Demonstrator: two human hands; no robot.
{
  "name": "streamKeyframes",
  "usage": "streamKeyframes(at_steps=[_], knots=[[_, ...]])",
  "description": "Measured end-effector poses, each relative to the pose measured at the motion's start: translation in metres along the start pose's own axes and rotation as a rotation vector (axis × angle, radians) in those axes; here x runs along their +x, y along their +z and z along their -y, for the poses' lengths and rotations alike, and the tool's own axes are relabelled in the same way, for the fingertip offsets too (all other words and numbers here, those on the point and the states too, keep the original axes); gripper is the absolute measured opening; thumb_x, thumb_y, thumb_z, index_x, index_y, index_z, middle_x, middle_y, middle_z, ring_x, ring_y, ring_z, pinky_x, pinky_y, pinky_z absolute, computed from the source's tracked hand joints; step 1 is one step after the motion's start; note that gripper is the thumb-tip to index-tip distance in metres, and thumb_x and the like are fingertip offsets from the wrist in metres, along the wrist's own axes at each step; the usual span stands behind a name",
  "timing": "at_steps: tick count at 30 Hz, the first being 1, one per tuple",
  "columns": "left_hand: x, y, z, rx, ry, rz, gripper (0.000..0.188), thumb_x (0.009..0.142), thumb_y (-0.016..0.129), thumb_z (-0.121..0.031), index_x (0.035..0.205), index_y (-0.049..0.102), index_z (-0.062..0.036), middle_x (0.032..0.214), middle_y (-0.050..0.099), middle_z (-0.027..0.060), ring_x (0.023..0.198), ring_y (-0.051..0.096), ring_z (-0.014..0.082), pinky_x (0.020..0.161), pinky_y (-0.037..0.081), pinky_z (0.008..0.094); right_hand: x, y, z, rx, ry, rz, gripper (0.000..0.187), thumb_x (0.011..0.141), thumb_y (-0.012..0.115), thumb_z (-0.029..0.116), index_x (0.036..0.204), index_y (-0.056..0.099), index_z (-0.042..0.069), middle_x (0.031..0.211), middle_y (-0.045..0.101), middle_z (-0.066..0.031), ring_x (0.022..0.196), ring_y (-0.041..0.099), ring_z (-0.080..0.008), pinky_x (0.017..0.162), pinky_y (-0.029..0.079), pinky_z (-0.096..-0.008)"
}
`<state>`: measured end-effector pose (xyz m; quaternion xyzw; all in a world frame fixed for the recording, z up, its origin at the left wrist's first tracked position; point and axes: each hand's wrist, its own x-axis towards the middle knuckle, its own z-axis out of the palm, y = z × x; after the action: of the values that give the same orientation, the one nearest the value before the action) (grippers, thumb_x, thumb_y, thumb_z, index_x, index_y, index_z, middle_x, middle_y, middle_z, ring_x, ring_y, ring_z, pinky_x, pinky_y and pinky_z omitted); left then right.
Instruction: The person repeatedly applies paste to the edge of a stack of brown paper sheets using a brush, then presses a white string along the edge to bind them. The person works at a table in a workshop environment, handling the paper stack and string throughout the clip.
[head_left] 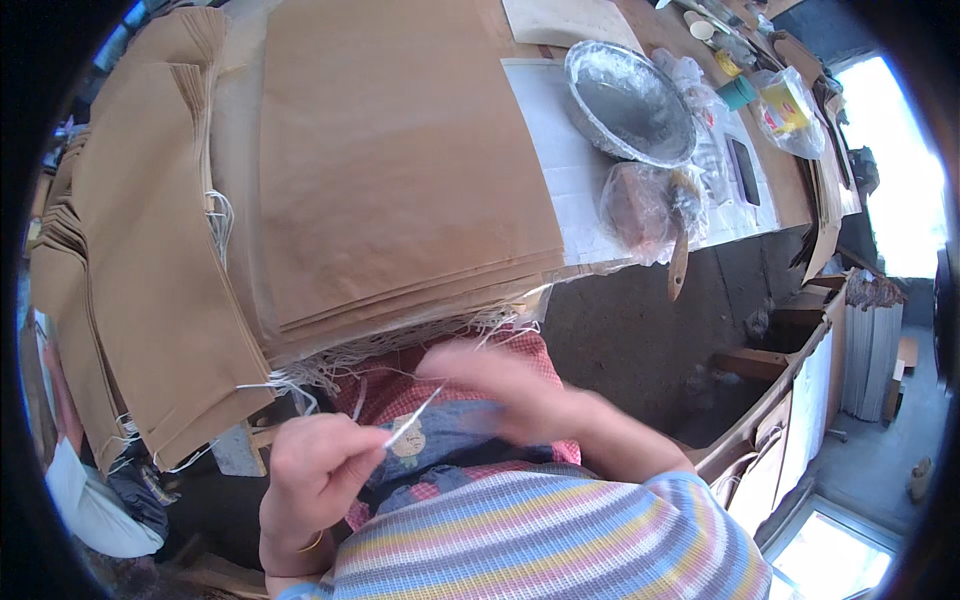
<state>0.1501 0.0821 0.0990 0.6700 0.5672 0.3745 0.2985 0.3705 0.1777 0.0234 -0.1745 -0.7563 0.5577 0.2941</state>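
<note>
Above my lap, my left hand (318, 468) is closed in a pinch on a white string (413, 418), whose end slants up and to the right. My right hand (490, 385) is just right of it, smeared by motion, so its fingers cannot be read. A bunch of white strings (320, 368) hangs along the near table edge, just beyond both hands. Behind them lies a stack of large brown paper sheets (400, 160). To the left are piled folded brown paper bags (150, 240), some with white cords at their edges.
On the table's right side stand a metal basin (632, 105), a plastic-wrapped lump (640, 205) and a wooden-handled brush (680, 255) jutting over the edge. A dark phone (742, 168) lies farther right. Below is a wooden-framed bin (760, 360); a white sack (95, 510) sits at lower left.
</note>
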Motion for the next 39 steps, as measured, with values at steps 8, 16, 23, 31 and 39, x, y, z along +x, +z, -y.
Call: streamKeyframes(at_steps=[8,16,23,31,39], knots=[[-0.030,-0.042,0.037,0.430,-0.160,-0.257,0.006,0.076,0.068,0.001,0.079,0.064,0.0016,0.062,0.052,0.0099,0.056,0.052,0.0211,0.052,0.039,0.0312,-0.011,-0.083,0.007,-0.062,0.233,0.097,0.029,0.079,0.063,-0.008,0.104,0.068,0.004,0.087,0.065,-0.0097,0.079,0.063,-0.0186,0.068,0.050,-0.0282],[0.031,-0.020,0.148,0.209,-0.292,-0.275,0.007,0.080,0.066,-0.002,0.085,0.067,0.0030,0.075,0.063,0.0102,0.066,0.058,0.0147,0.062,0.045,0.0268,0.032,-0.138,-0.074,-0.320,0.526,-0.252,0.014,0.077,0.066,0.008,0.087,0.067,-0.001,0.075,0.066,-0.0087,0.068,0.062,-0.0163,0.067,0.049,-0.0283],[0.026,-0.005,0.172,0.511,-0.209,-0.282,0.009,0.074,0.069,-0.005,0.080,0.066,0.0007,0.076,0.058,0.0092,0.073,0.058,0.0257,0.068,0.047,0.0357,0.025,-0.125,-0.125,-0.757,0.358,-0.324,0.016,0.073,0.068,0.015,0.080,0.065,0.001,0.067,0.060,-0.0103,0.063,0.057,-0.0207,0.064,0.047,-0.0327],[0.023,0.005,0.165,0.877,0.073,-0.229,0.029,0.072,0.065,-0.001,0.100,0.061,-0.0059,0.094,0.059,0.0092,0.091,0.057,0.0277,0.076,0.048,0.0384,0.030,-0.132,-0.104,-0.008,0.670,-0.259,0.023,0.069,0.073,0.005,0.070,0.049,0.006,0.065,0.043,0.0045,0.064,0.044,-0.0071,0.059,0.037,-0.0228],[0.026,-0.003,0.152,0.463,0.008,-0.026,0.025,0.078,0.059,0.004,0.102,0.063,0.0041,0.106,0.058,0.0143,0.100,0.055,0.0312,0.088,0.045,0.0363,0.036,-0.098,-0.099,-0.915,-0.120,-0.327,0.027,0.064,0.076,0.005,0.088,0.063,0.003,0.094,0.064,-0.0102,0.086,0.062,-0.0298,0.073,0.052,-0.0376]])
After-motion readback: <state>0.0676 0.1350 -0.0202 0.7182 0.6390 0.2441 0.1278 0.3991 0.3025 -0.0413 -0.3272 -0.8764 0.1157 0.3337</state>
